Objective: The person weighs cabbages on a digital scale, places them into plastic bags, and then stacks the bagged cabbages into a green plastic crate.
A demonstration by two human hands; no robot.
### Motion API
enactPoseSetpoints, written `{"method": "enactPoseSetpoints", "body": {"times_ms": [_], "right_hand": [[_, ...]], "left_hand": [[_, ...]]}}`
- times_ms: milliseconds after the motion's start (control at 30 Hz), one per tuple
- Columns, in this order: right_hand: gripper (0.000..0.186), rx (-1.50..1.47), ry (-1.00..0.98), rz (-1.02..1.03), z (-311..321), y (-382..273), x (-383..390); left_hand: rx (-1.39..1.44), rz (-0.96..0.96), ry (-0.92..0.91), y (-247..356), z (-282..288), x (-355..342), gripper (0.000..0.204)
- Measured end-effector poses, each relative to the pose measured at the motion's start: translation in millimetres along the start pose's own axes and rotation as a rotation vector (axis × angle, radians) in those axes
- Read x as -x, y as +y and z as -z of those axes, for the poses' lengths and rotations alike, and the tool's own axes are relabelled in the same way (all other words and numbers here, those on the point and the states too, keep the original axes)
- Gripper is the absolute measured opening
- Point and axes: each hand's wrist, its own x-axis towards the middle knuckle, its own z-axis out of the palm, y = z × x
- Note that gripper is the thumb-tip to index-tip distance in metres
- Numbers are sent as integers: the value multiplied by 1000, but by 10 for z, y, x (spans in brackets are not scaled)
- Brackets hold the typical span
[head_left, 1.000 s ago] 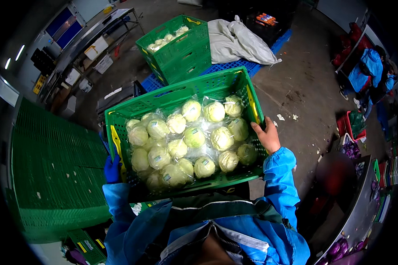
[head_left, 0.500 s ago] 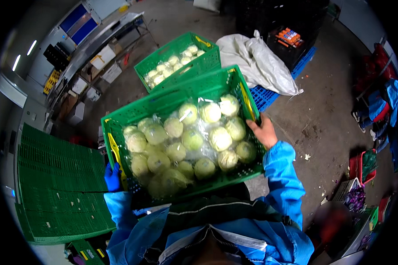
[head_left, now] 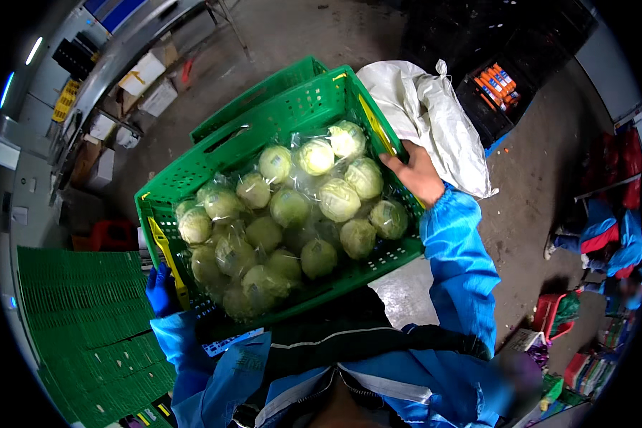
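A green plastic crate [head_left: 217,155] with yellow end handles is held in front of my body, slightly tilted. Inside lie several round, pale green cabbages [head_left: 289,208], wrapped in clear plastic. My left hand [head_left: 162,291], in a blue glove, is closed at the crate's left end by the yellow handle; its fingers are partly hidden. At the opposite end, my bare right hand [head_left: 417,173] grips the rim beside the other handle, thumb over the top. Just beyond, a second green crate [head_left: 257,94] shows only its upper part, its contents hidden by the held one.
Stacked green crates [head_left: 85,321] stand at my left. Beyond my right hand are a white sack [head_left: 428,107] and a black crate [head_left: 481,100] with orange packages. A metal table [head_left: 132,57] has boxes under it at far left. A person [head_left: 610,232] is at right, near a red crate [head_left: 549,314].
The held crate has shifted left in view and now covers most of the second crate, whose cabbages were visible before. The surroundings have swung in the view. Both hands keep their hold.
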Motion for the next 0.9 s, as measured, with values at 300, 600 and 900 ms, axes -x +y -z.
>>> {"method": "enactPoseSetpoints", "body": {"times_ms": [300, 600, 900], "right_hand": [[41, 95, 71, -108, -29, 179, -245], [50, 318, 165, -48, -15, 724, -831], [48, 520, 48, 186, 175, 1007, 81]], "left_hand": [[98, 109, -263, -464, -125, -227, 35], [37, 156, -242, -491, -231, -834, 31], [-200, 181, -313, -960, 415, -92, 43]]}}
